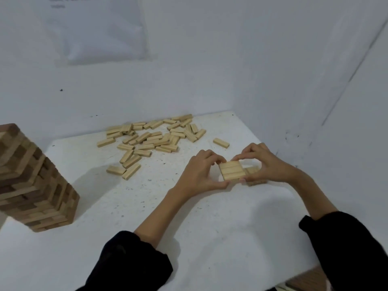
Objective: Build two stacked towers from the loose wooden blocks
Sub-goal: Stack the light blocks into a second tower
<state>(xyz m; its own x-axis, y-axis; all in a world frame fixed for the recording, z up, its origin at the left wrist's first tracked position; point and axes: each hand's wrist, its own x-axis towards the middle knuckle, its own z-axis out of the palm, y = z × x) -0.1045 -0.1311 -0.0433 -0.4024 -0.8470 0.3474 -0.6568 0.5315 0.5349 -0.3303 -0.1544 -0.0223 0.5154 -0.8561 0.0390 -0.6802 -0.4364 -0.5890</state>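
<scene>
On the table [189,227], toward its right, left hand [199,175] and right hand [265,164] grasp a pale layer of 3 side-by-side blocks [233,170].

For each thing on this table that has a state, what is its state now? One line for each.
tall tower: standing, many layers high.
loose blocks: lying scattered in a pile.
single block: lying flat, apart from the others.
three-block layer: side by side, gripped by both hands.
left hand: grips the layer's left end.
right hand: grips the layer's right end.
</scene>
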